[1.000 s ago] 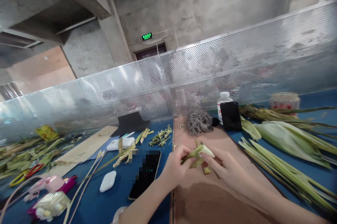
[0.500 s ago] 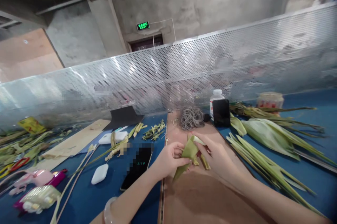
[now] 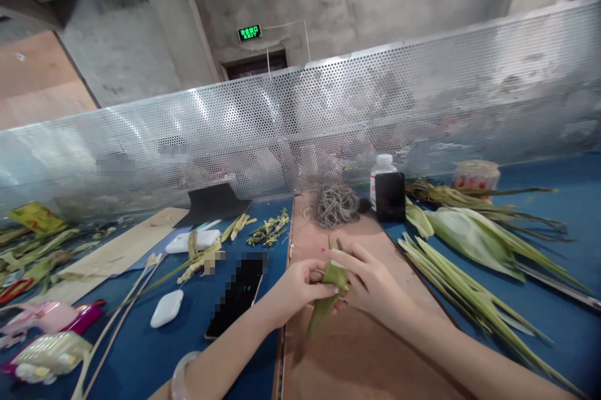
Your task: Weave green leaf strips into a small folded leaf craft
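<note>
A folded strip of green leaf (image 3: 334,276) is pinched between both hands above the brown board (image 3: 357,350). My left hand (image 3: 300,287) grips it from the left, thumb lying across its front. On the other side, my right hand (image 3: 369,278) has its fingers closed at the leaf's upper right edge. One end of the strip hangs below the left thumb, and thin tips stick up behind the fingers. Beyond the hands lies a tangle of grey cord (image 3: 339,206). Part of the leaf is hidden by the fingers.
Long green leaves (image 3: 464,287) and a pale husk (image 3: 469,237) lie to the right. A black phone (image 3: 390,197) leans against a white bottle (image 3: 382,168). Left are another phone (image 3: 237,293), a white case (image 3: 167,308) and braided leaf pieces (image 3: 270,229). A perforated metal screen (image 3: 235,131) stands behind.
My right hand has come closer to my left and folded the leaf's upper part down, so the leaf looks more compact. The whole view has shifted slightly.
</note>
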Motion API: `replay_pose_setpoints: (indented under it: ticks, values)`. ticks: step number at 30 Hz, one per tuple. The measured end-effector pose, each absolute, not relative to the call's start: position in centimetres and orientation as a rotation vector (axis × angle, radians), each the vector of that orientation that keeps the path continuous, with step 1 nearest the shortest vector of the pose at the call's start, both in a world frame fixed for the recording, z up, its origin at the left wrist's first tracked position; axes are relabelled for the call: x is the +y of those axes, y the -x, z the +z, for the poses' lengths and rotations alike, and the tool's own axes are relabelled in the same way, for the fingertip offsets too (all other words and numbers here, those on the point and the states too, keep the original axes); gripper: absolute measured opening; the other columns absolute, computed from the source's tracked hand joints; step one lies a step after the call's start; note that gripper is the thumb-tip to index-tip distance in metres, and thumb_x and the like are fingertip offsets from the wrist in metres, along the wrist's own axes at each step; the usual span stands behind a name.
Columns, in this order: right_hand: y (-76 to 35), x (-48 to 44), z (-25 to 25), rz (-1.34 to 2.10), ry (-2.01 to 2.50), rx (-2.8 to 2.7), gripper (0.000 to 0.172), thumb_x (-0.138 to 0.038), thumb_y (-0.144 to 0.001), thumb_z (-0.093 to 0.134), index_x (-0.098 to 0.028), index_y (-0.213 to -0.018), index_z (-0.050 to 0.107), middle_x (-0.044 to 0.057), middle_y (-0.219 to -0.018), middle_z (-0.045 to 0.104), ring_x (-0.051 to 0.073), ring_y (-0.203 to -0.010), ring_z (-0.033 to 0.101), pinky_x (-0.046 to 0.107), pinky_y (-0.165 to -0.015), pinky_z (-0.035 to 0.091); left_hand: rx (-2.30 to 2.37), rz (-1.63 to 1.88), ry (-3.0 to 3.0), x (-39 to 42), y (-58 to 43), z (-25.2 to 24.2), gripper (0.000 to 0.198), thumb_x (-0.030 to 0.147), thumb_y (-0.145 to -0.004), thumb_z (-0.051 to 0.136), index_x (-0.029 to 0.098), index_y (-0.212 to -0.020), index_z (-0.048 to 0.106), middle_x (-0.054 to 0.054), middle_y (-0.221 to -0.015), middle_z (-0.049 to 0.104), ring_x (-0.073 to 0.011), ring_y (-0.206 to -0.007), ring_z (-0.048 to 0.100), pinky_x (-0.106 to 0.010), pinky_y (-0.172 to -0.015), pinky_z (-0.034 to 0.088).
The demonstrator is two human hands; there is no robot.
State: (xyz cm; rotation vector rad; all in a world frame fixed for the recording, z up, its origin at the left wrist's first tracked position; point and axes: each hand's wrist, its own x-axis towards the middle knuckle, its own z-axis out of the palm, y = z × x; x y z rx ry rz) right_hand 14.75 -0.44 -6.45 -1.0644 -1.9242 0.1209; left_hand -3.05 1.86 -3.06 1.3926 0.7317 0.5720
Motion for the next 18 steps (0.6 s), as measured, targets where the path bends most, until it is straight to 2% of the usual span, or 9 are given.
replay_pose_setpoints:
  ticks: [3,6,12,15,18]
  values:
    - [-14.5,-0.8,-6.4,0.173,1.083,-1.919,0.039,-0.007,-0.084,0.038,-0.018,-0.117,0.057,0.009,-0.094,0.052,0.014,-0.075,0.057,0.026,-0.067,0.052,0.715,0.582,-1.391,1.9,3.0,-3.2,0.029,0.026,-0.071,0.071,0.011,-0.095,0.062,-0.012,-0.088,0.068,-0.0194,-0.071,0.067,-0.031,-0.065,0.053]
    - [-14.3,-1.3,-6.1,0.219,1.07,-1.946,0.036,-0.013,-0.086,0.043,-0.019,-0.12,0.053,0.008,-0.098,0.05,0.014,-0.077,0.057,0.027,-0.069,0.052,0.69,0.603,-1.389,1.8,2.9,-3.2,0.029,0.026,-0.071,0.071,0.011,-0.095,0.063,-0.011,-0.087,0.068,-0.0178,-0.07,0.066,-0.032,-0.068,0.054]
    - [-14.1,-0.8,-6.5,0.257,1.038,-1.939,0.028,-0.022,-0.094,0.037,-0.021,-0.112,0.058,0.008,-0.095,0.051,0.014,-0.083,0.057,0.026,-0.075,0.051,0.686,0.59,-1.367,1.8,3.0,-3.1,0.028,0.027,-0.073,0.068,0.012,-0.096,0.063,-0.01,-0.087,0.068,-0.0185,-0.071,0.067,-0.031,-0.066,0.054]
    - [-14.2,-0.3,-7.0,0.244,0.998,-1.979,0.029,-0.023,-0.094,0.038,-0.022,-0.116,0.057,0.01,-0.101,0.052,0.016,-0.09,0.058,0.028,-0.079,0.051,0.741,0.61,-1.349,2.1,3.1,-3.3,0.03,0.028,-0.073,0.069,0.014,-0.098,0.062,-0.01,-0.088,0.069,-0.0193,-0.072,0.068,-0.033,-0.068,0.054]
    - [-14.3,0.0,-7.1,0.267,1.068,-1.915,0.035,-0.023,-0.092,0.04,-0.024,-0.127,0.048,0.01,-0.107,0.055,0.017,-0.09,0.06,0.031,-0.077,0.053,0.74,0.643,-1.352,2.3,3.1,-3.6,0.03,0.029,-0.073,0.069,0.012,-0.097,0.062,-0.011,-0.088,0.069,-0.0202,-0.073,0.067,-0.033,-0.068,0.054]
